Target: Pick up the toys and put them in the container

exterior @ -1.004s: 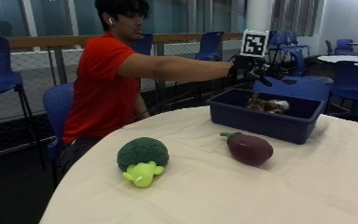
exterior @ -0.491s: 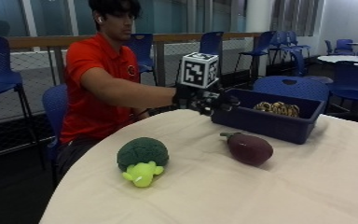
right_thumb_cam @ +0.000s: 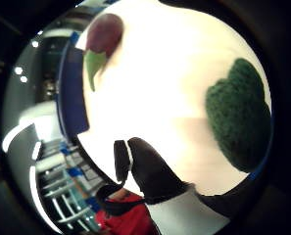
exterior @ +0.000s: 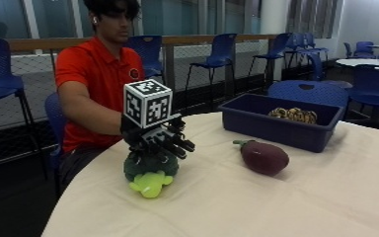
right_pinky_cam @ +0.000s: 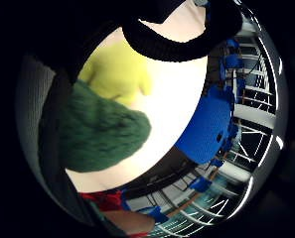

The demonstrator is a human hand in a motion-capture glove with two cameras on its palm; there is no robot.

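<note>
Gloved right hand (exterior: pixel 158 142) hovers with fingers relaxed over the broccoli toy (exterior: pixel 151 170) on the desk (exterior: pixel 294 207), grasping nothing. At three o'clock from it lies the eggplant toy (exterior: pixel 264 156), near the blue container (exterior: pixel 283 121). Both palm views show the broccoli toy (right_pinky_cam: pixel 105 131) (right_thumb_cam: pixel 238 115) close beneath; the thumb-side one also catches the eggplant toy (right_thumb_cam: pixel 105 36).

no readable text, labels, brand names or numbers anywhere, small round emblem on the chest of the person's red shirt (exterior: pixel 97 74) too blurred to make out
</note>
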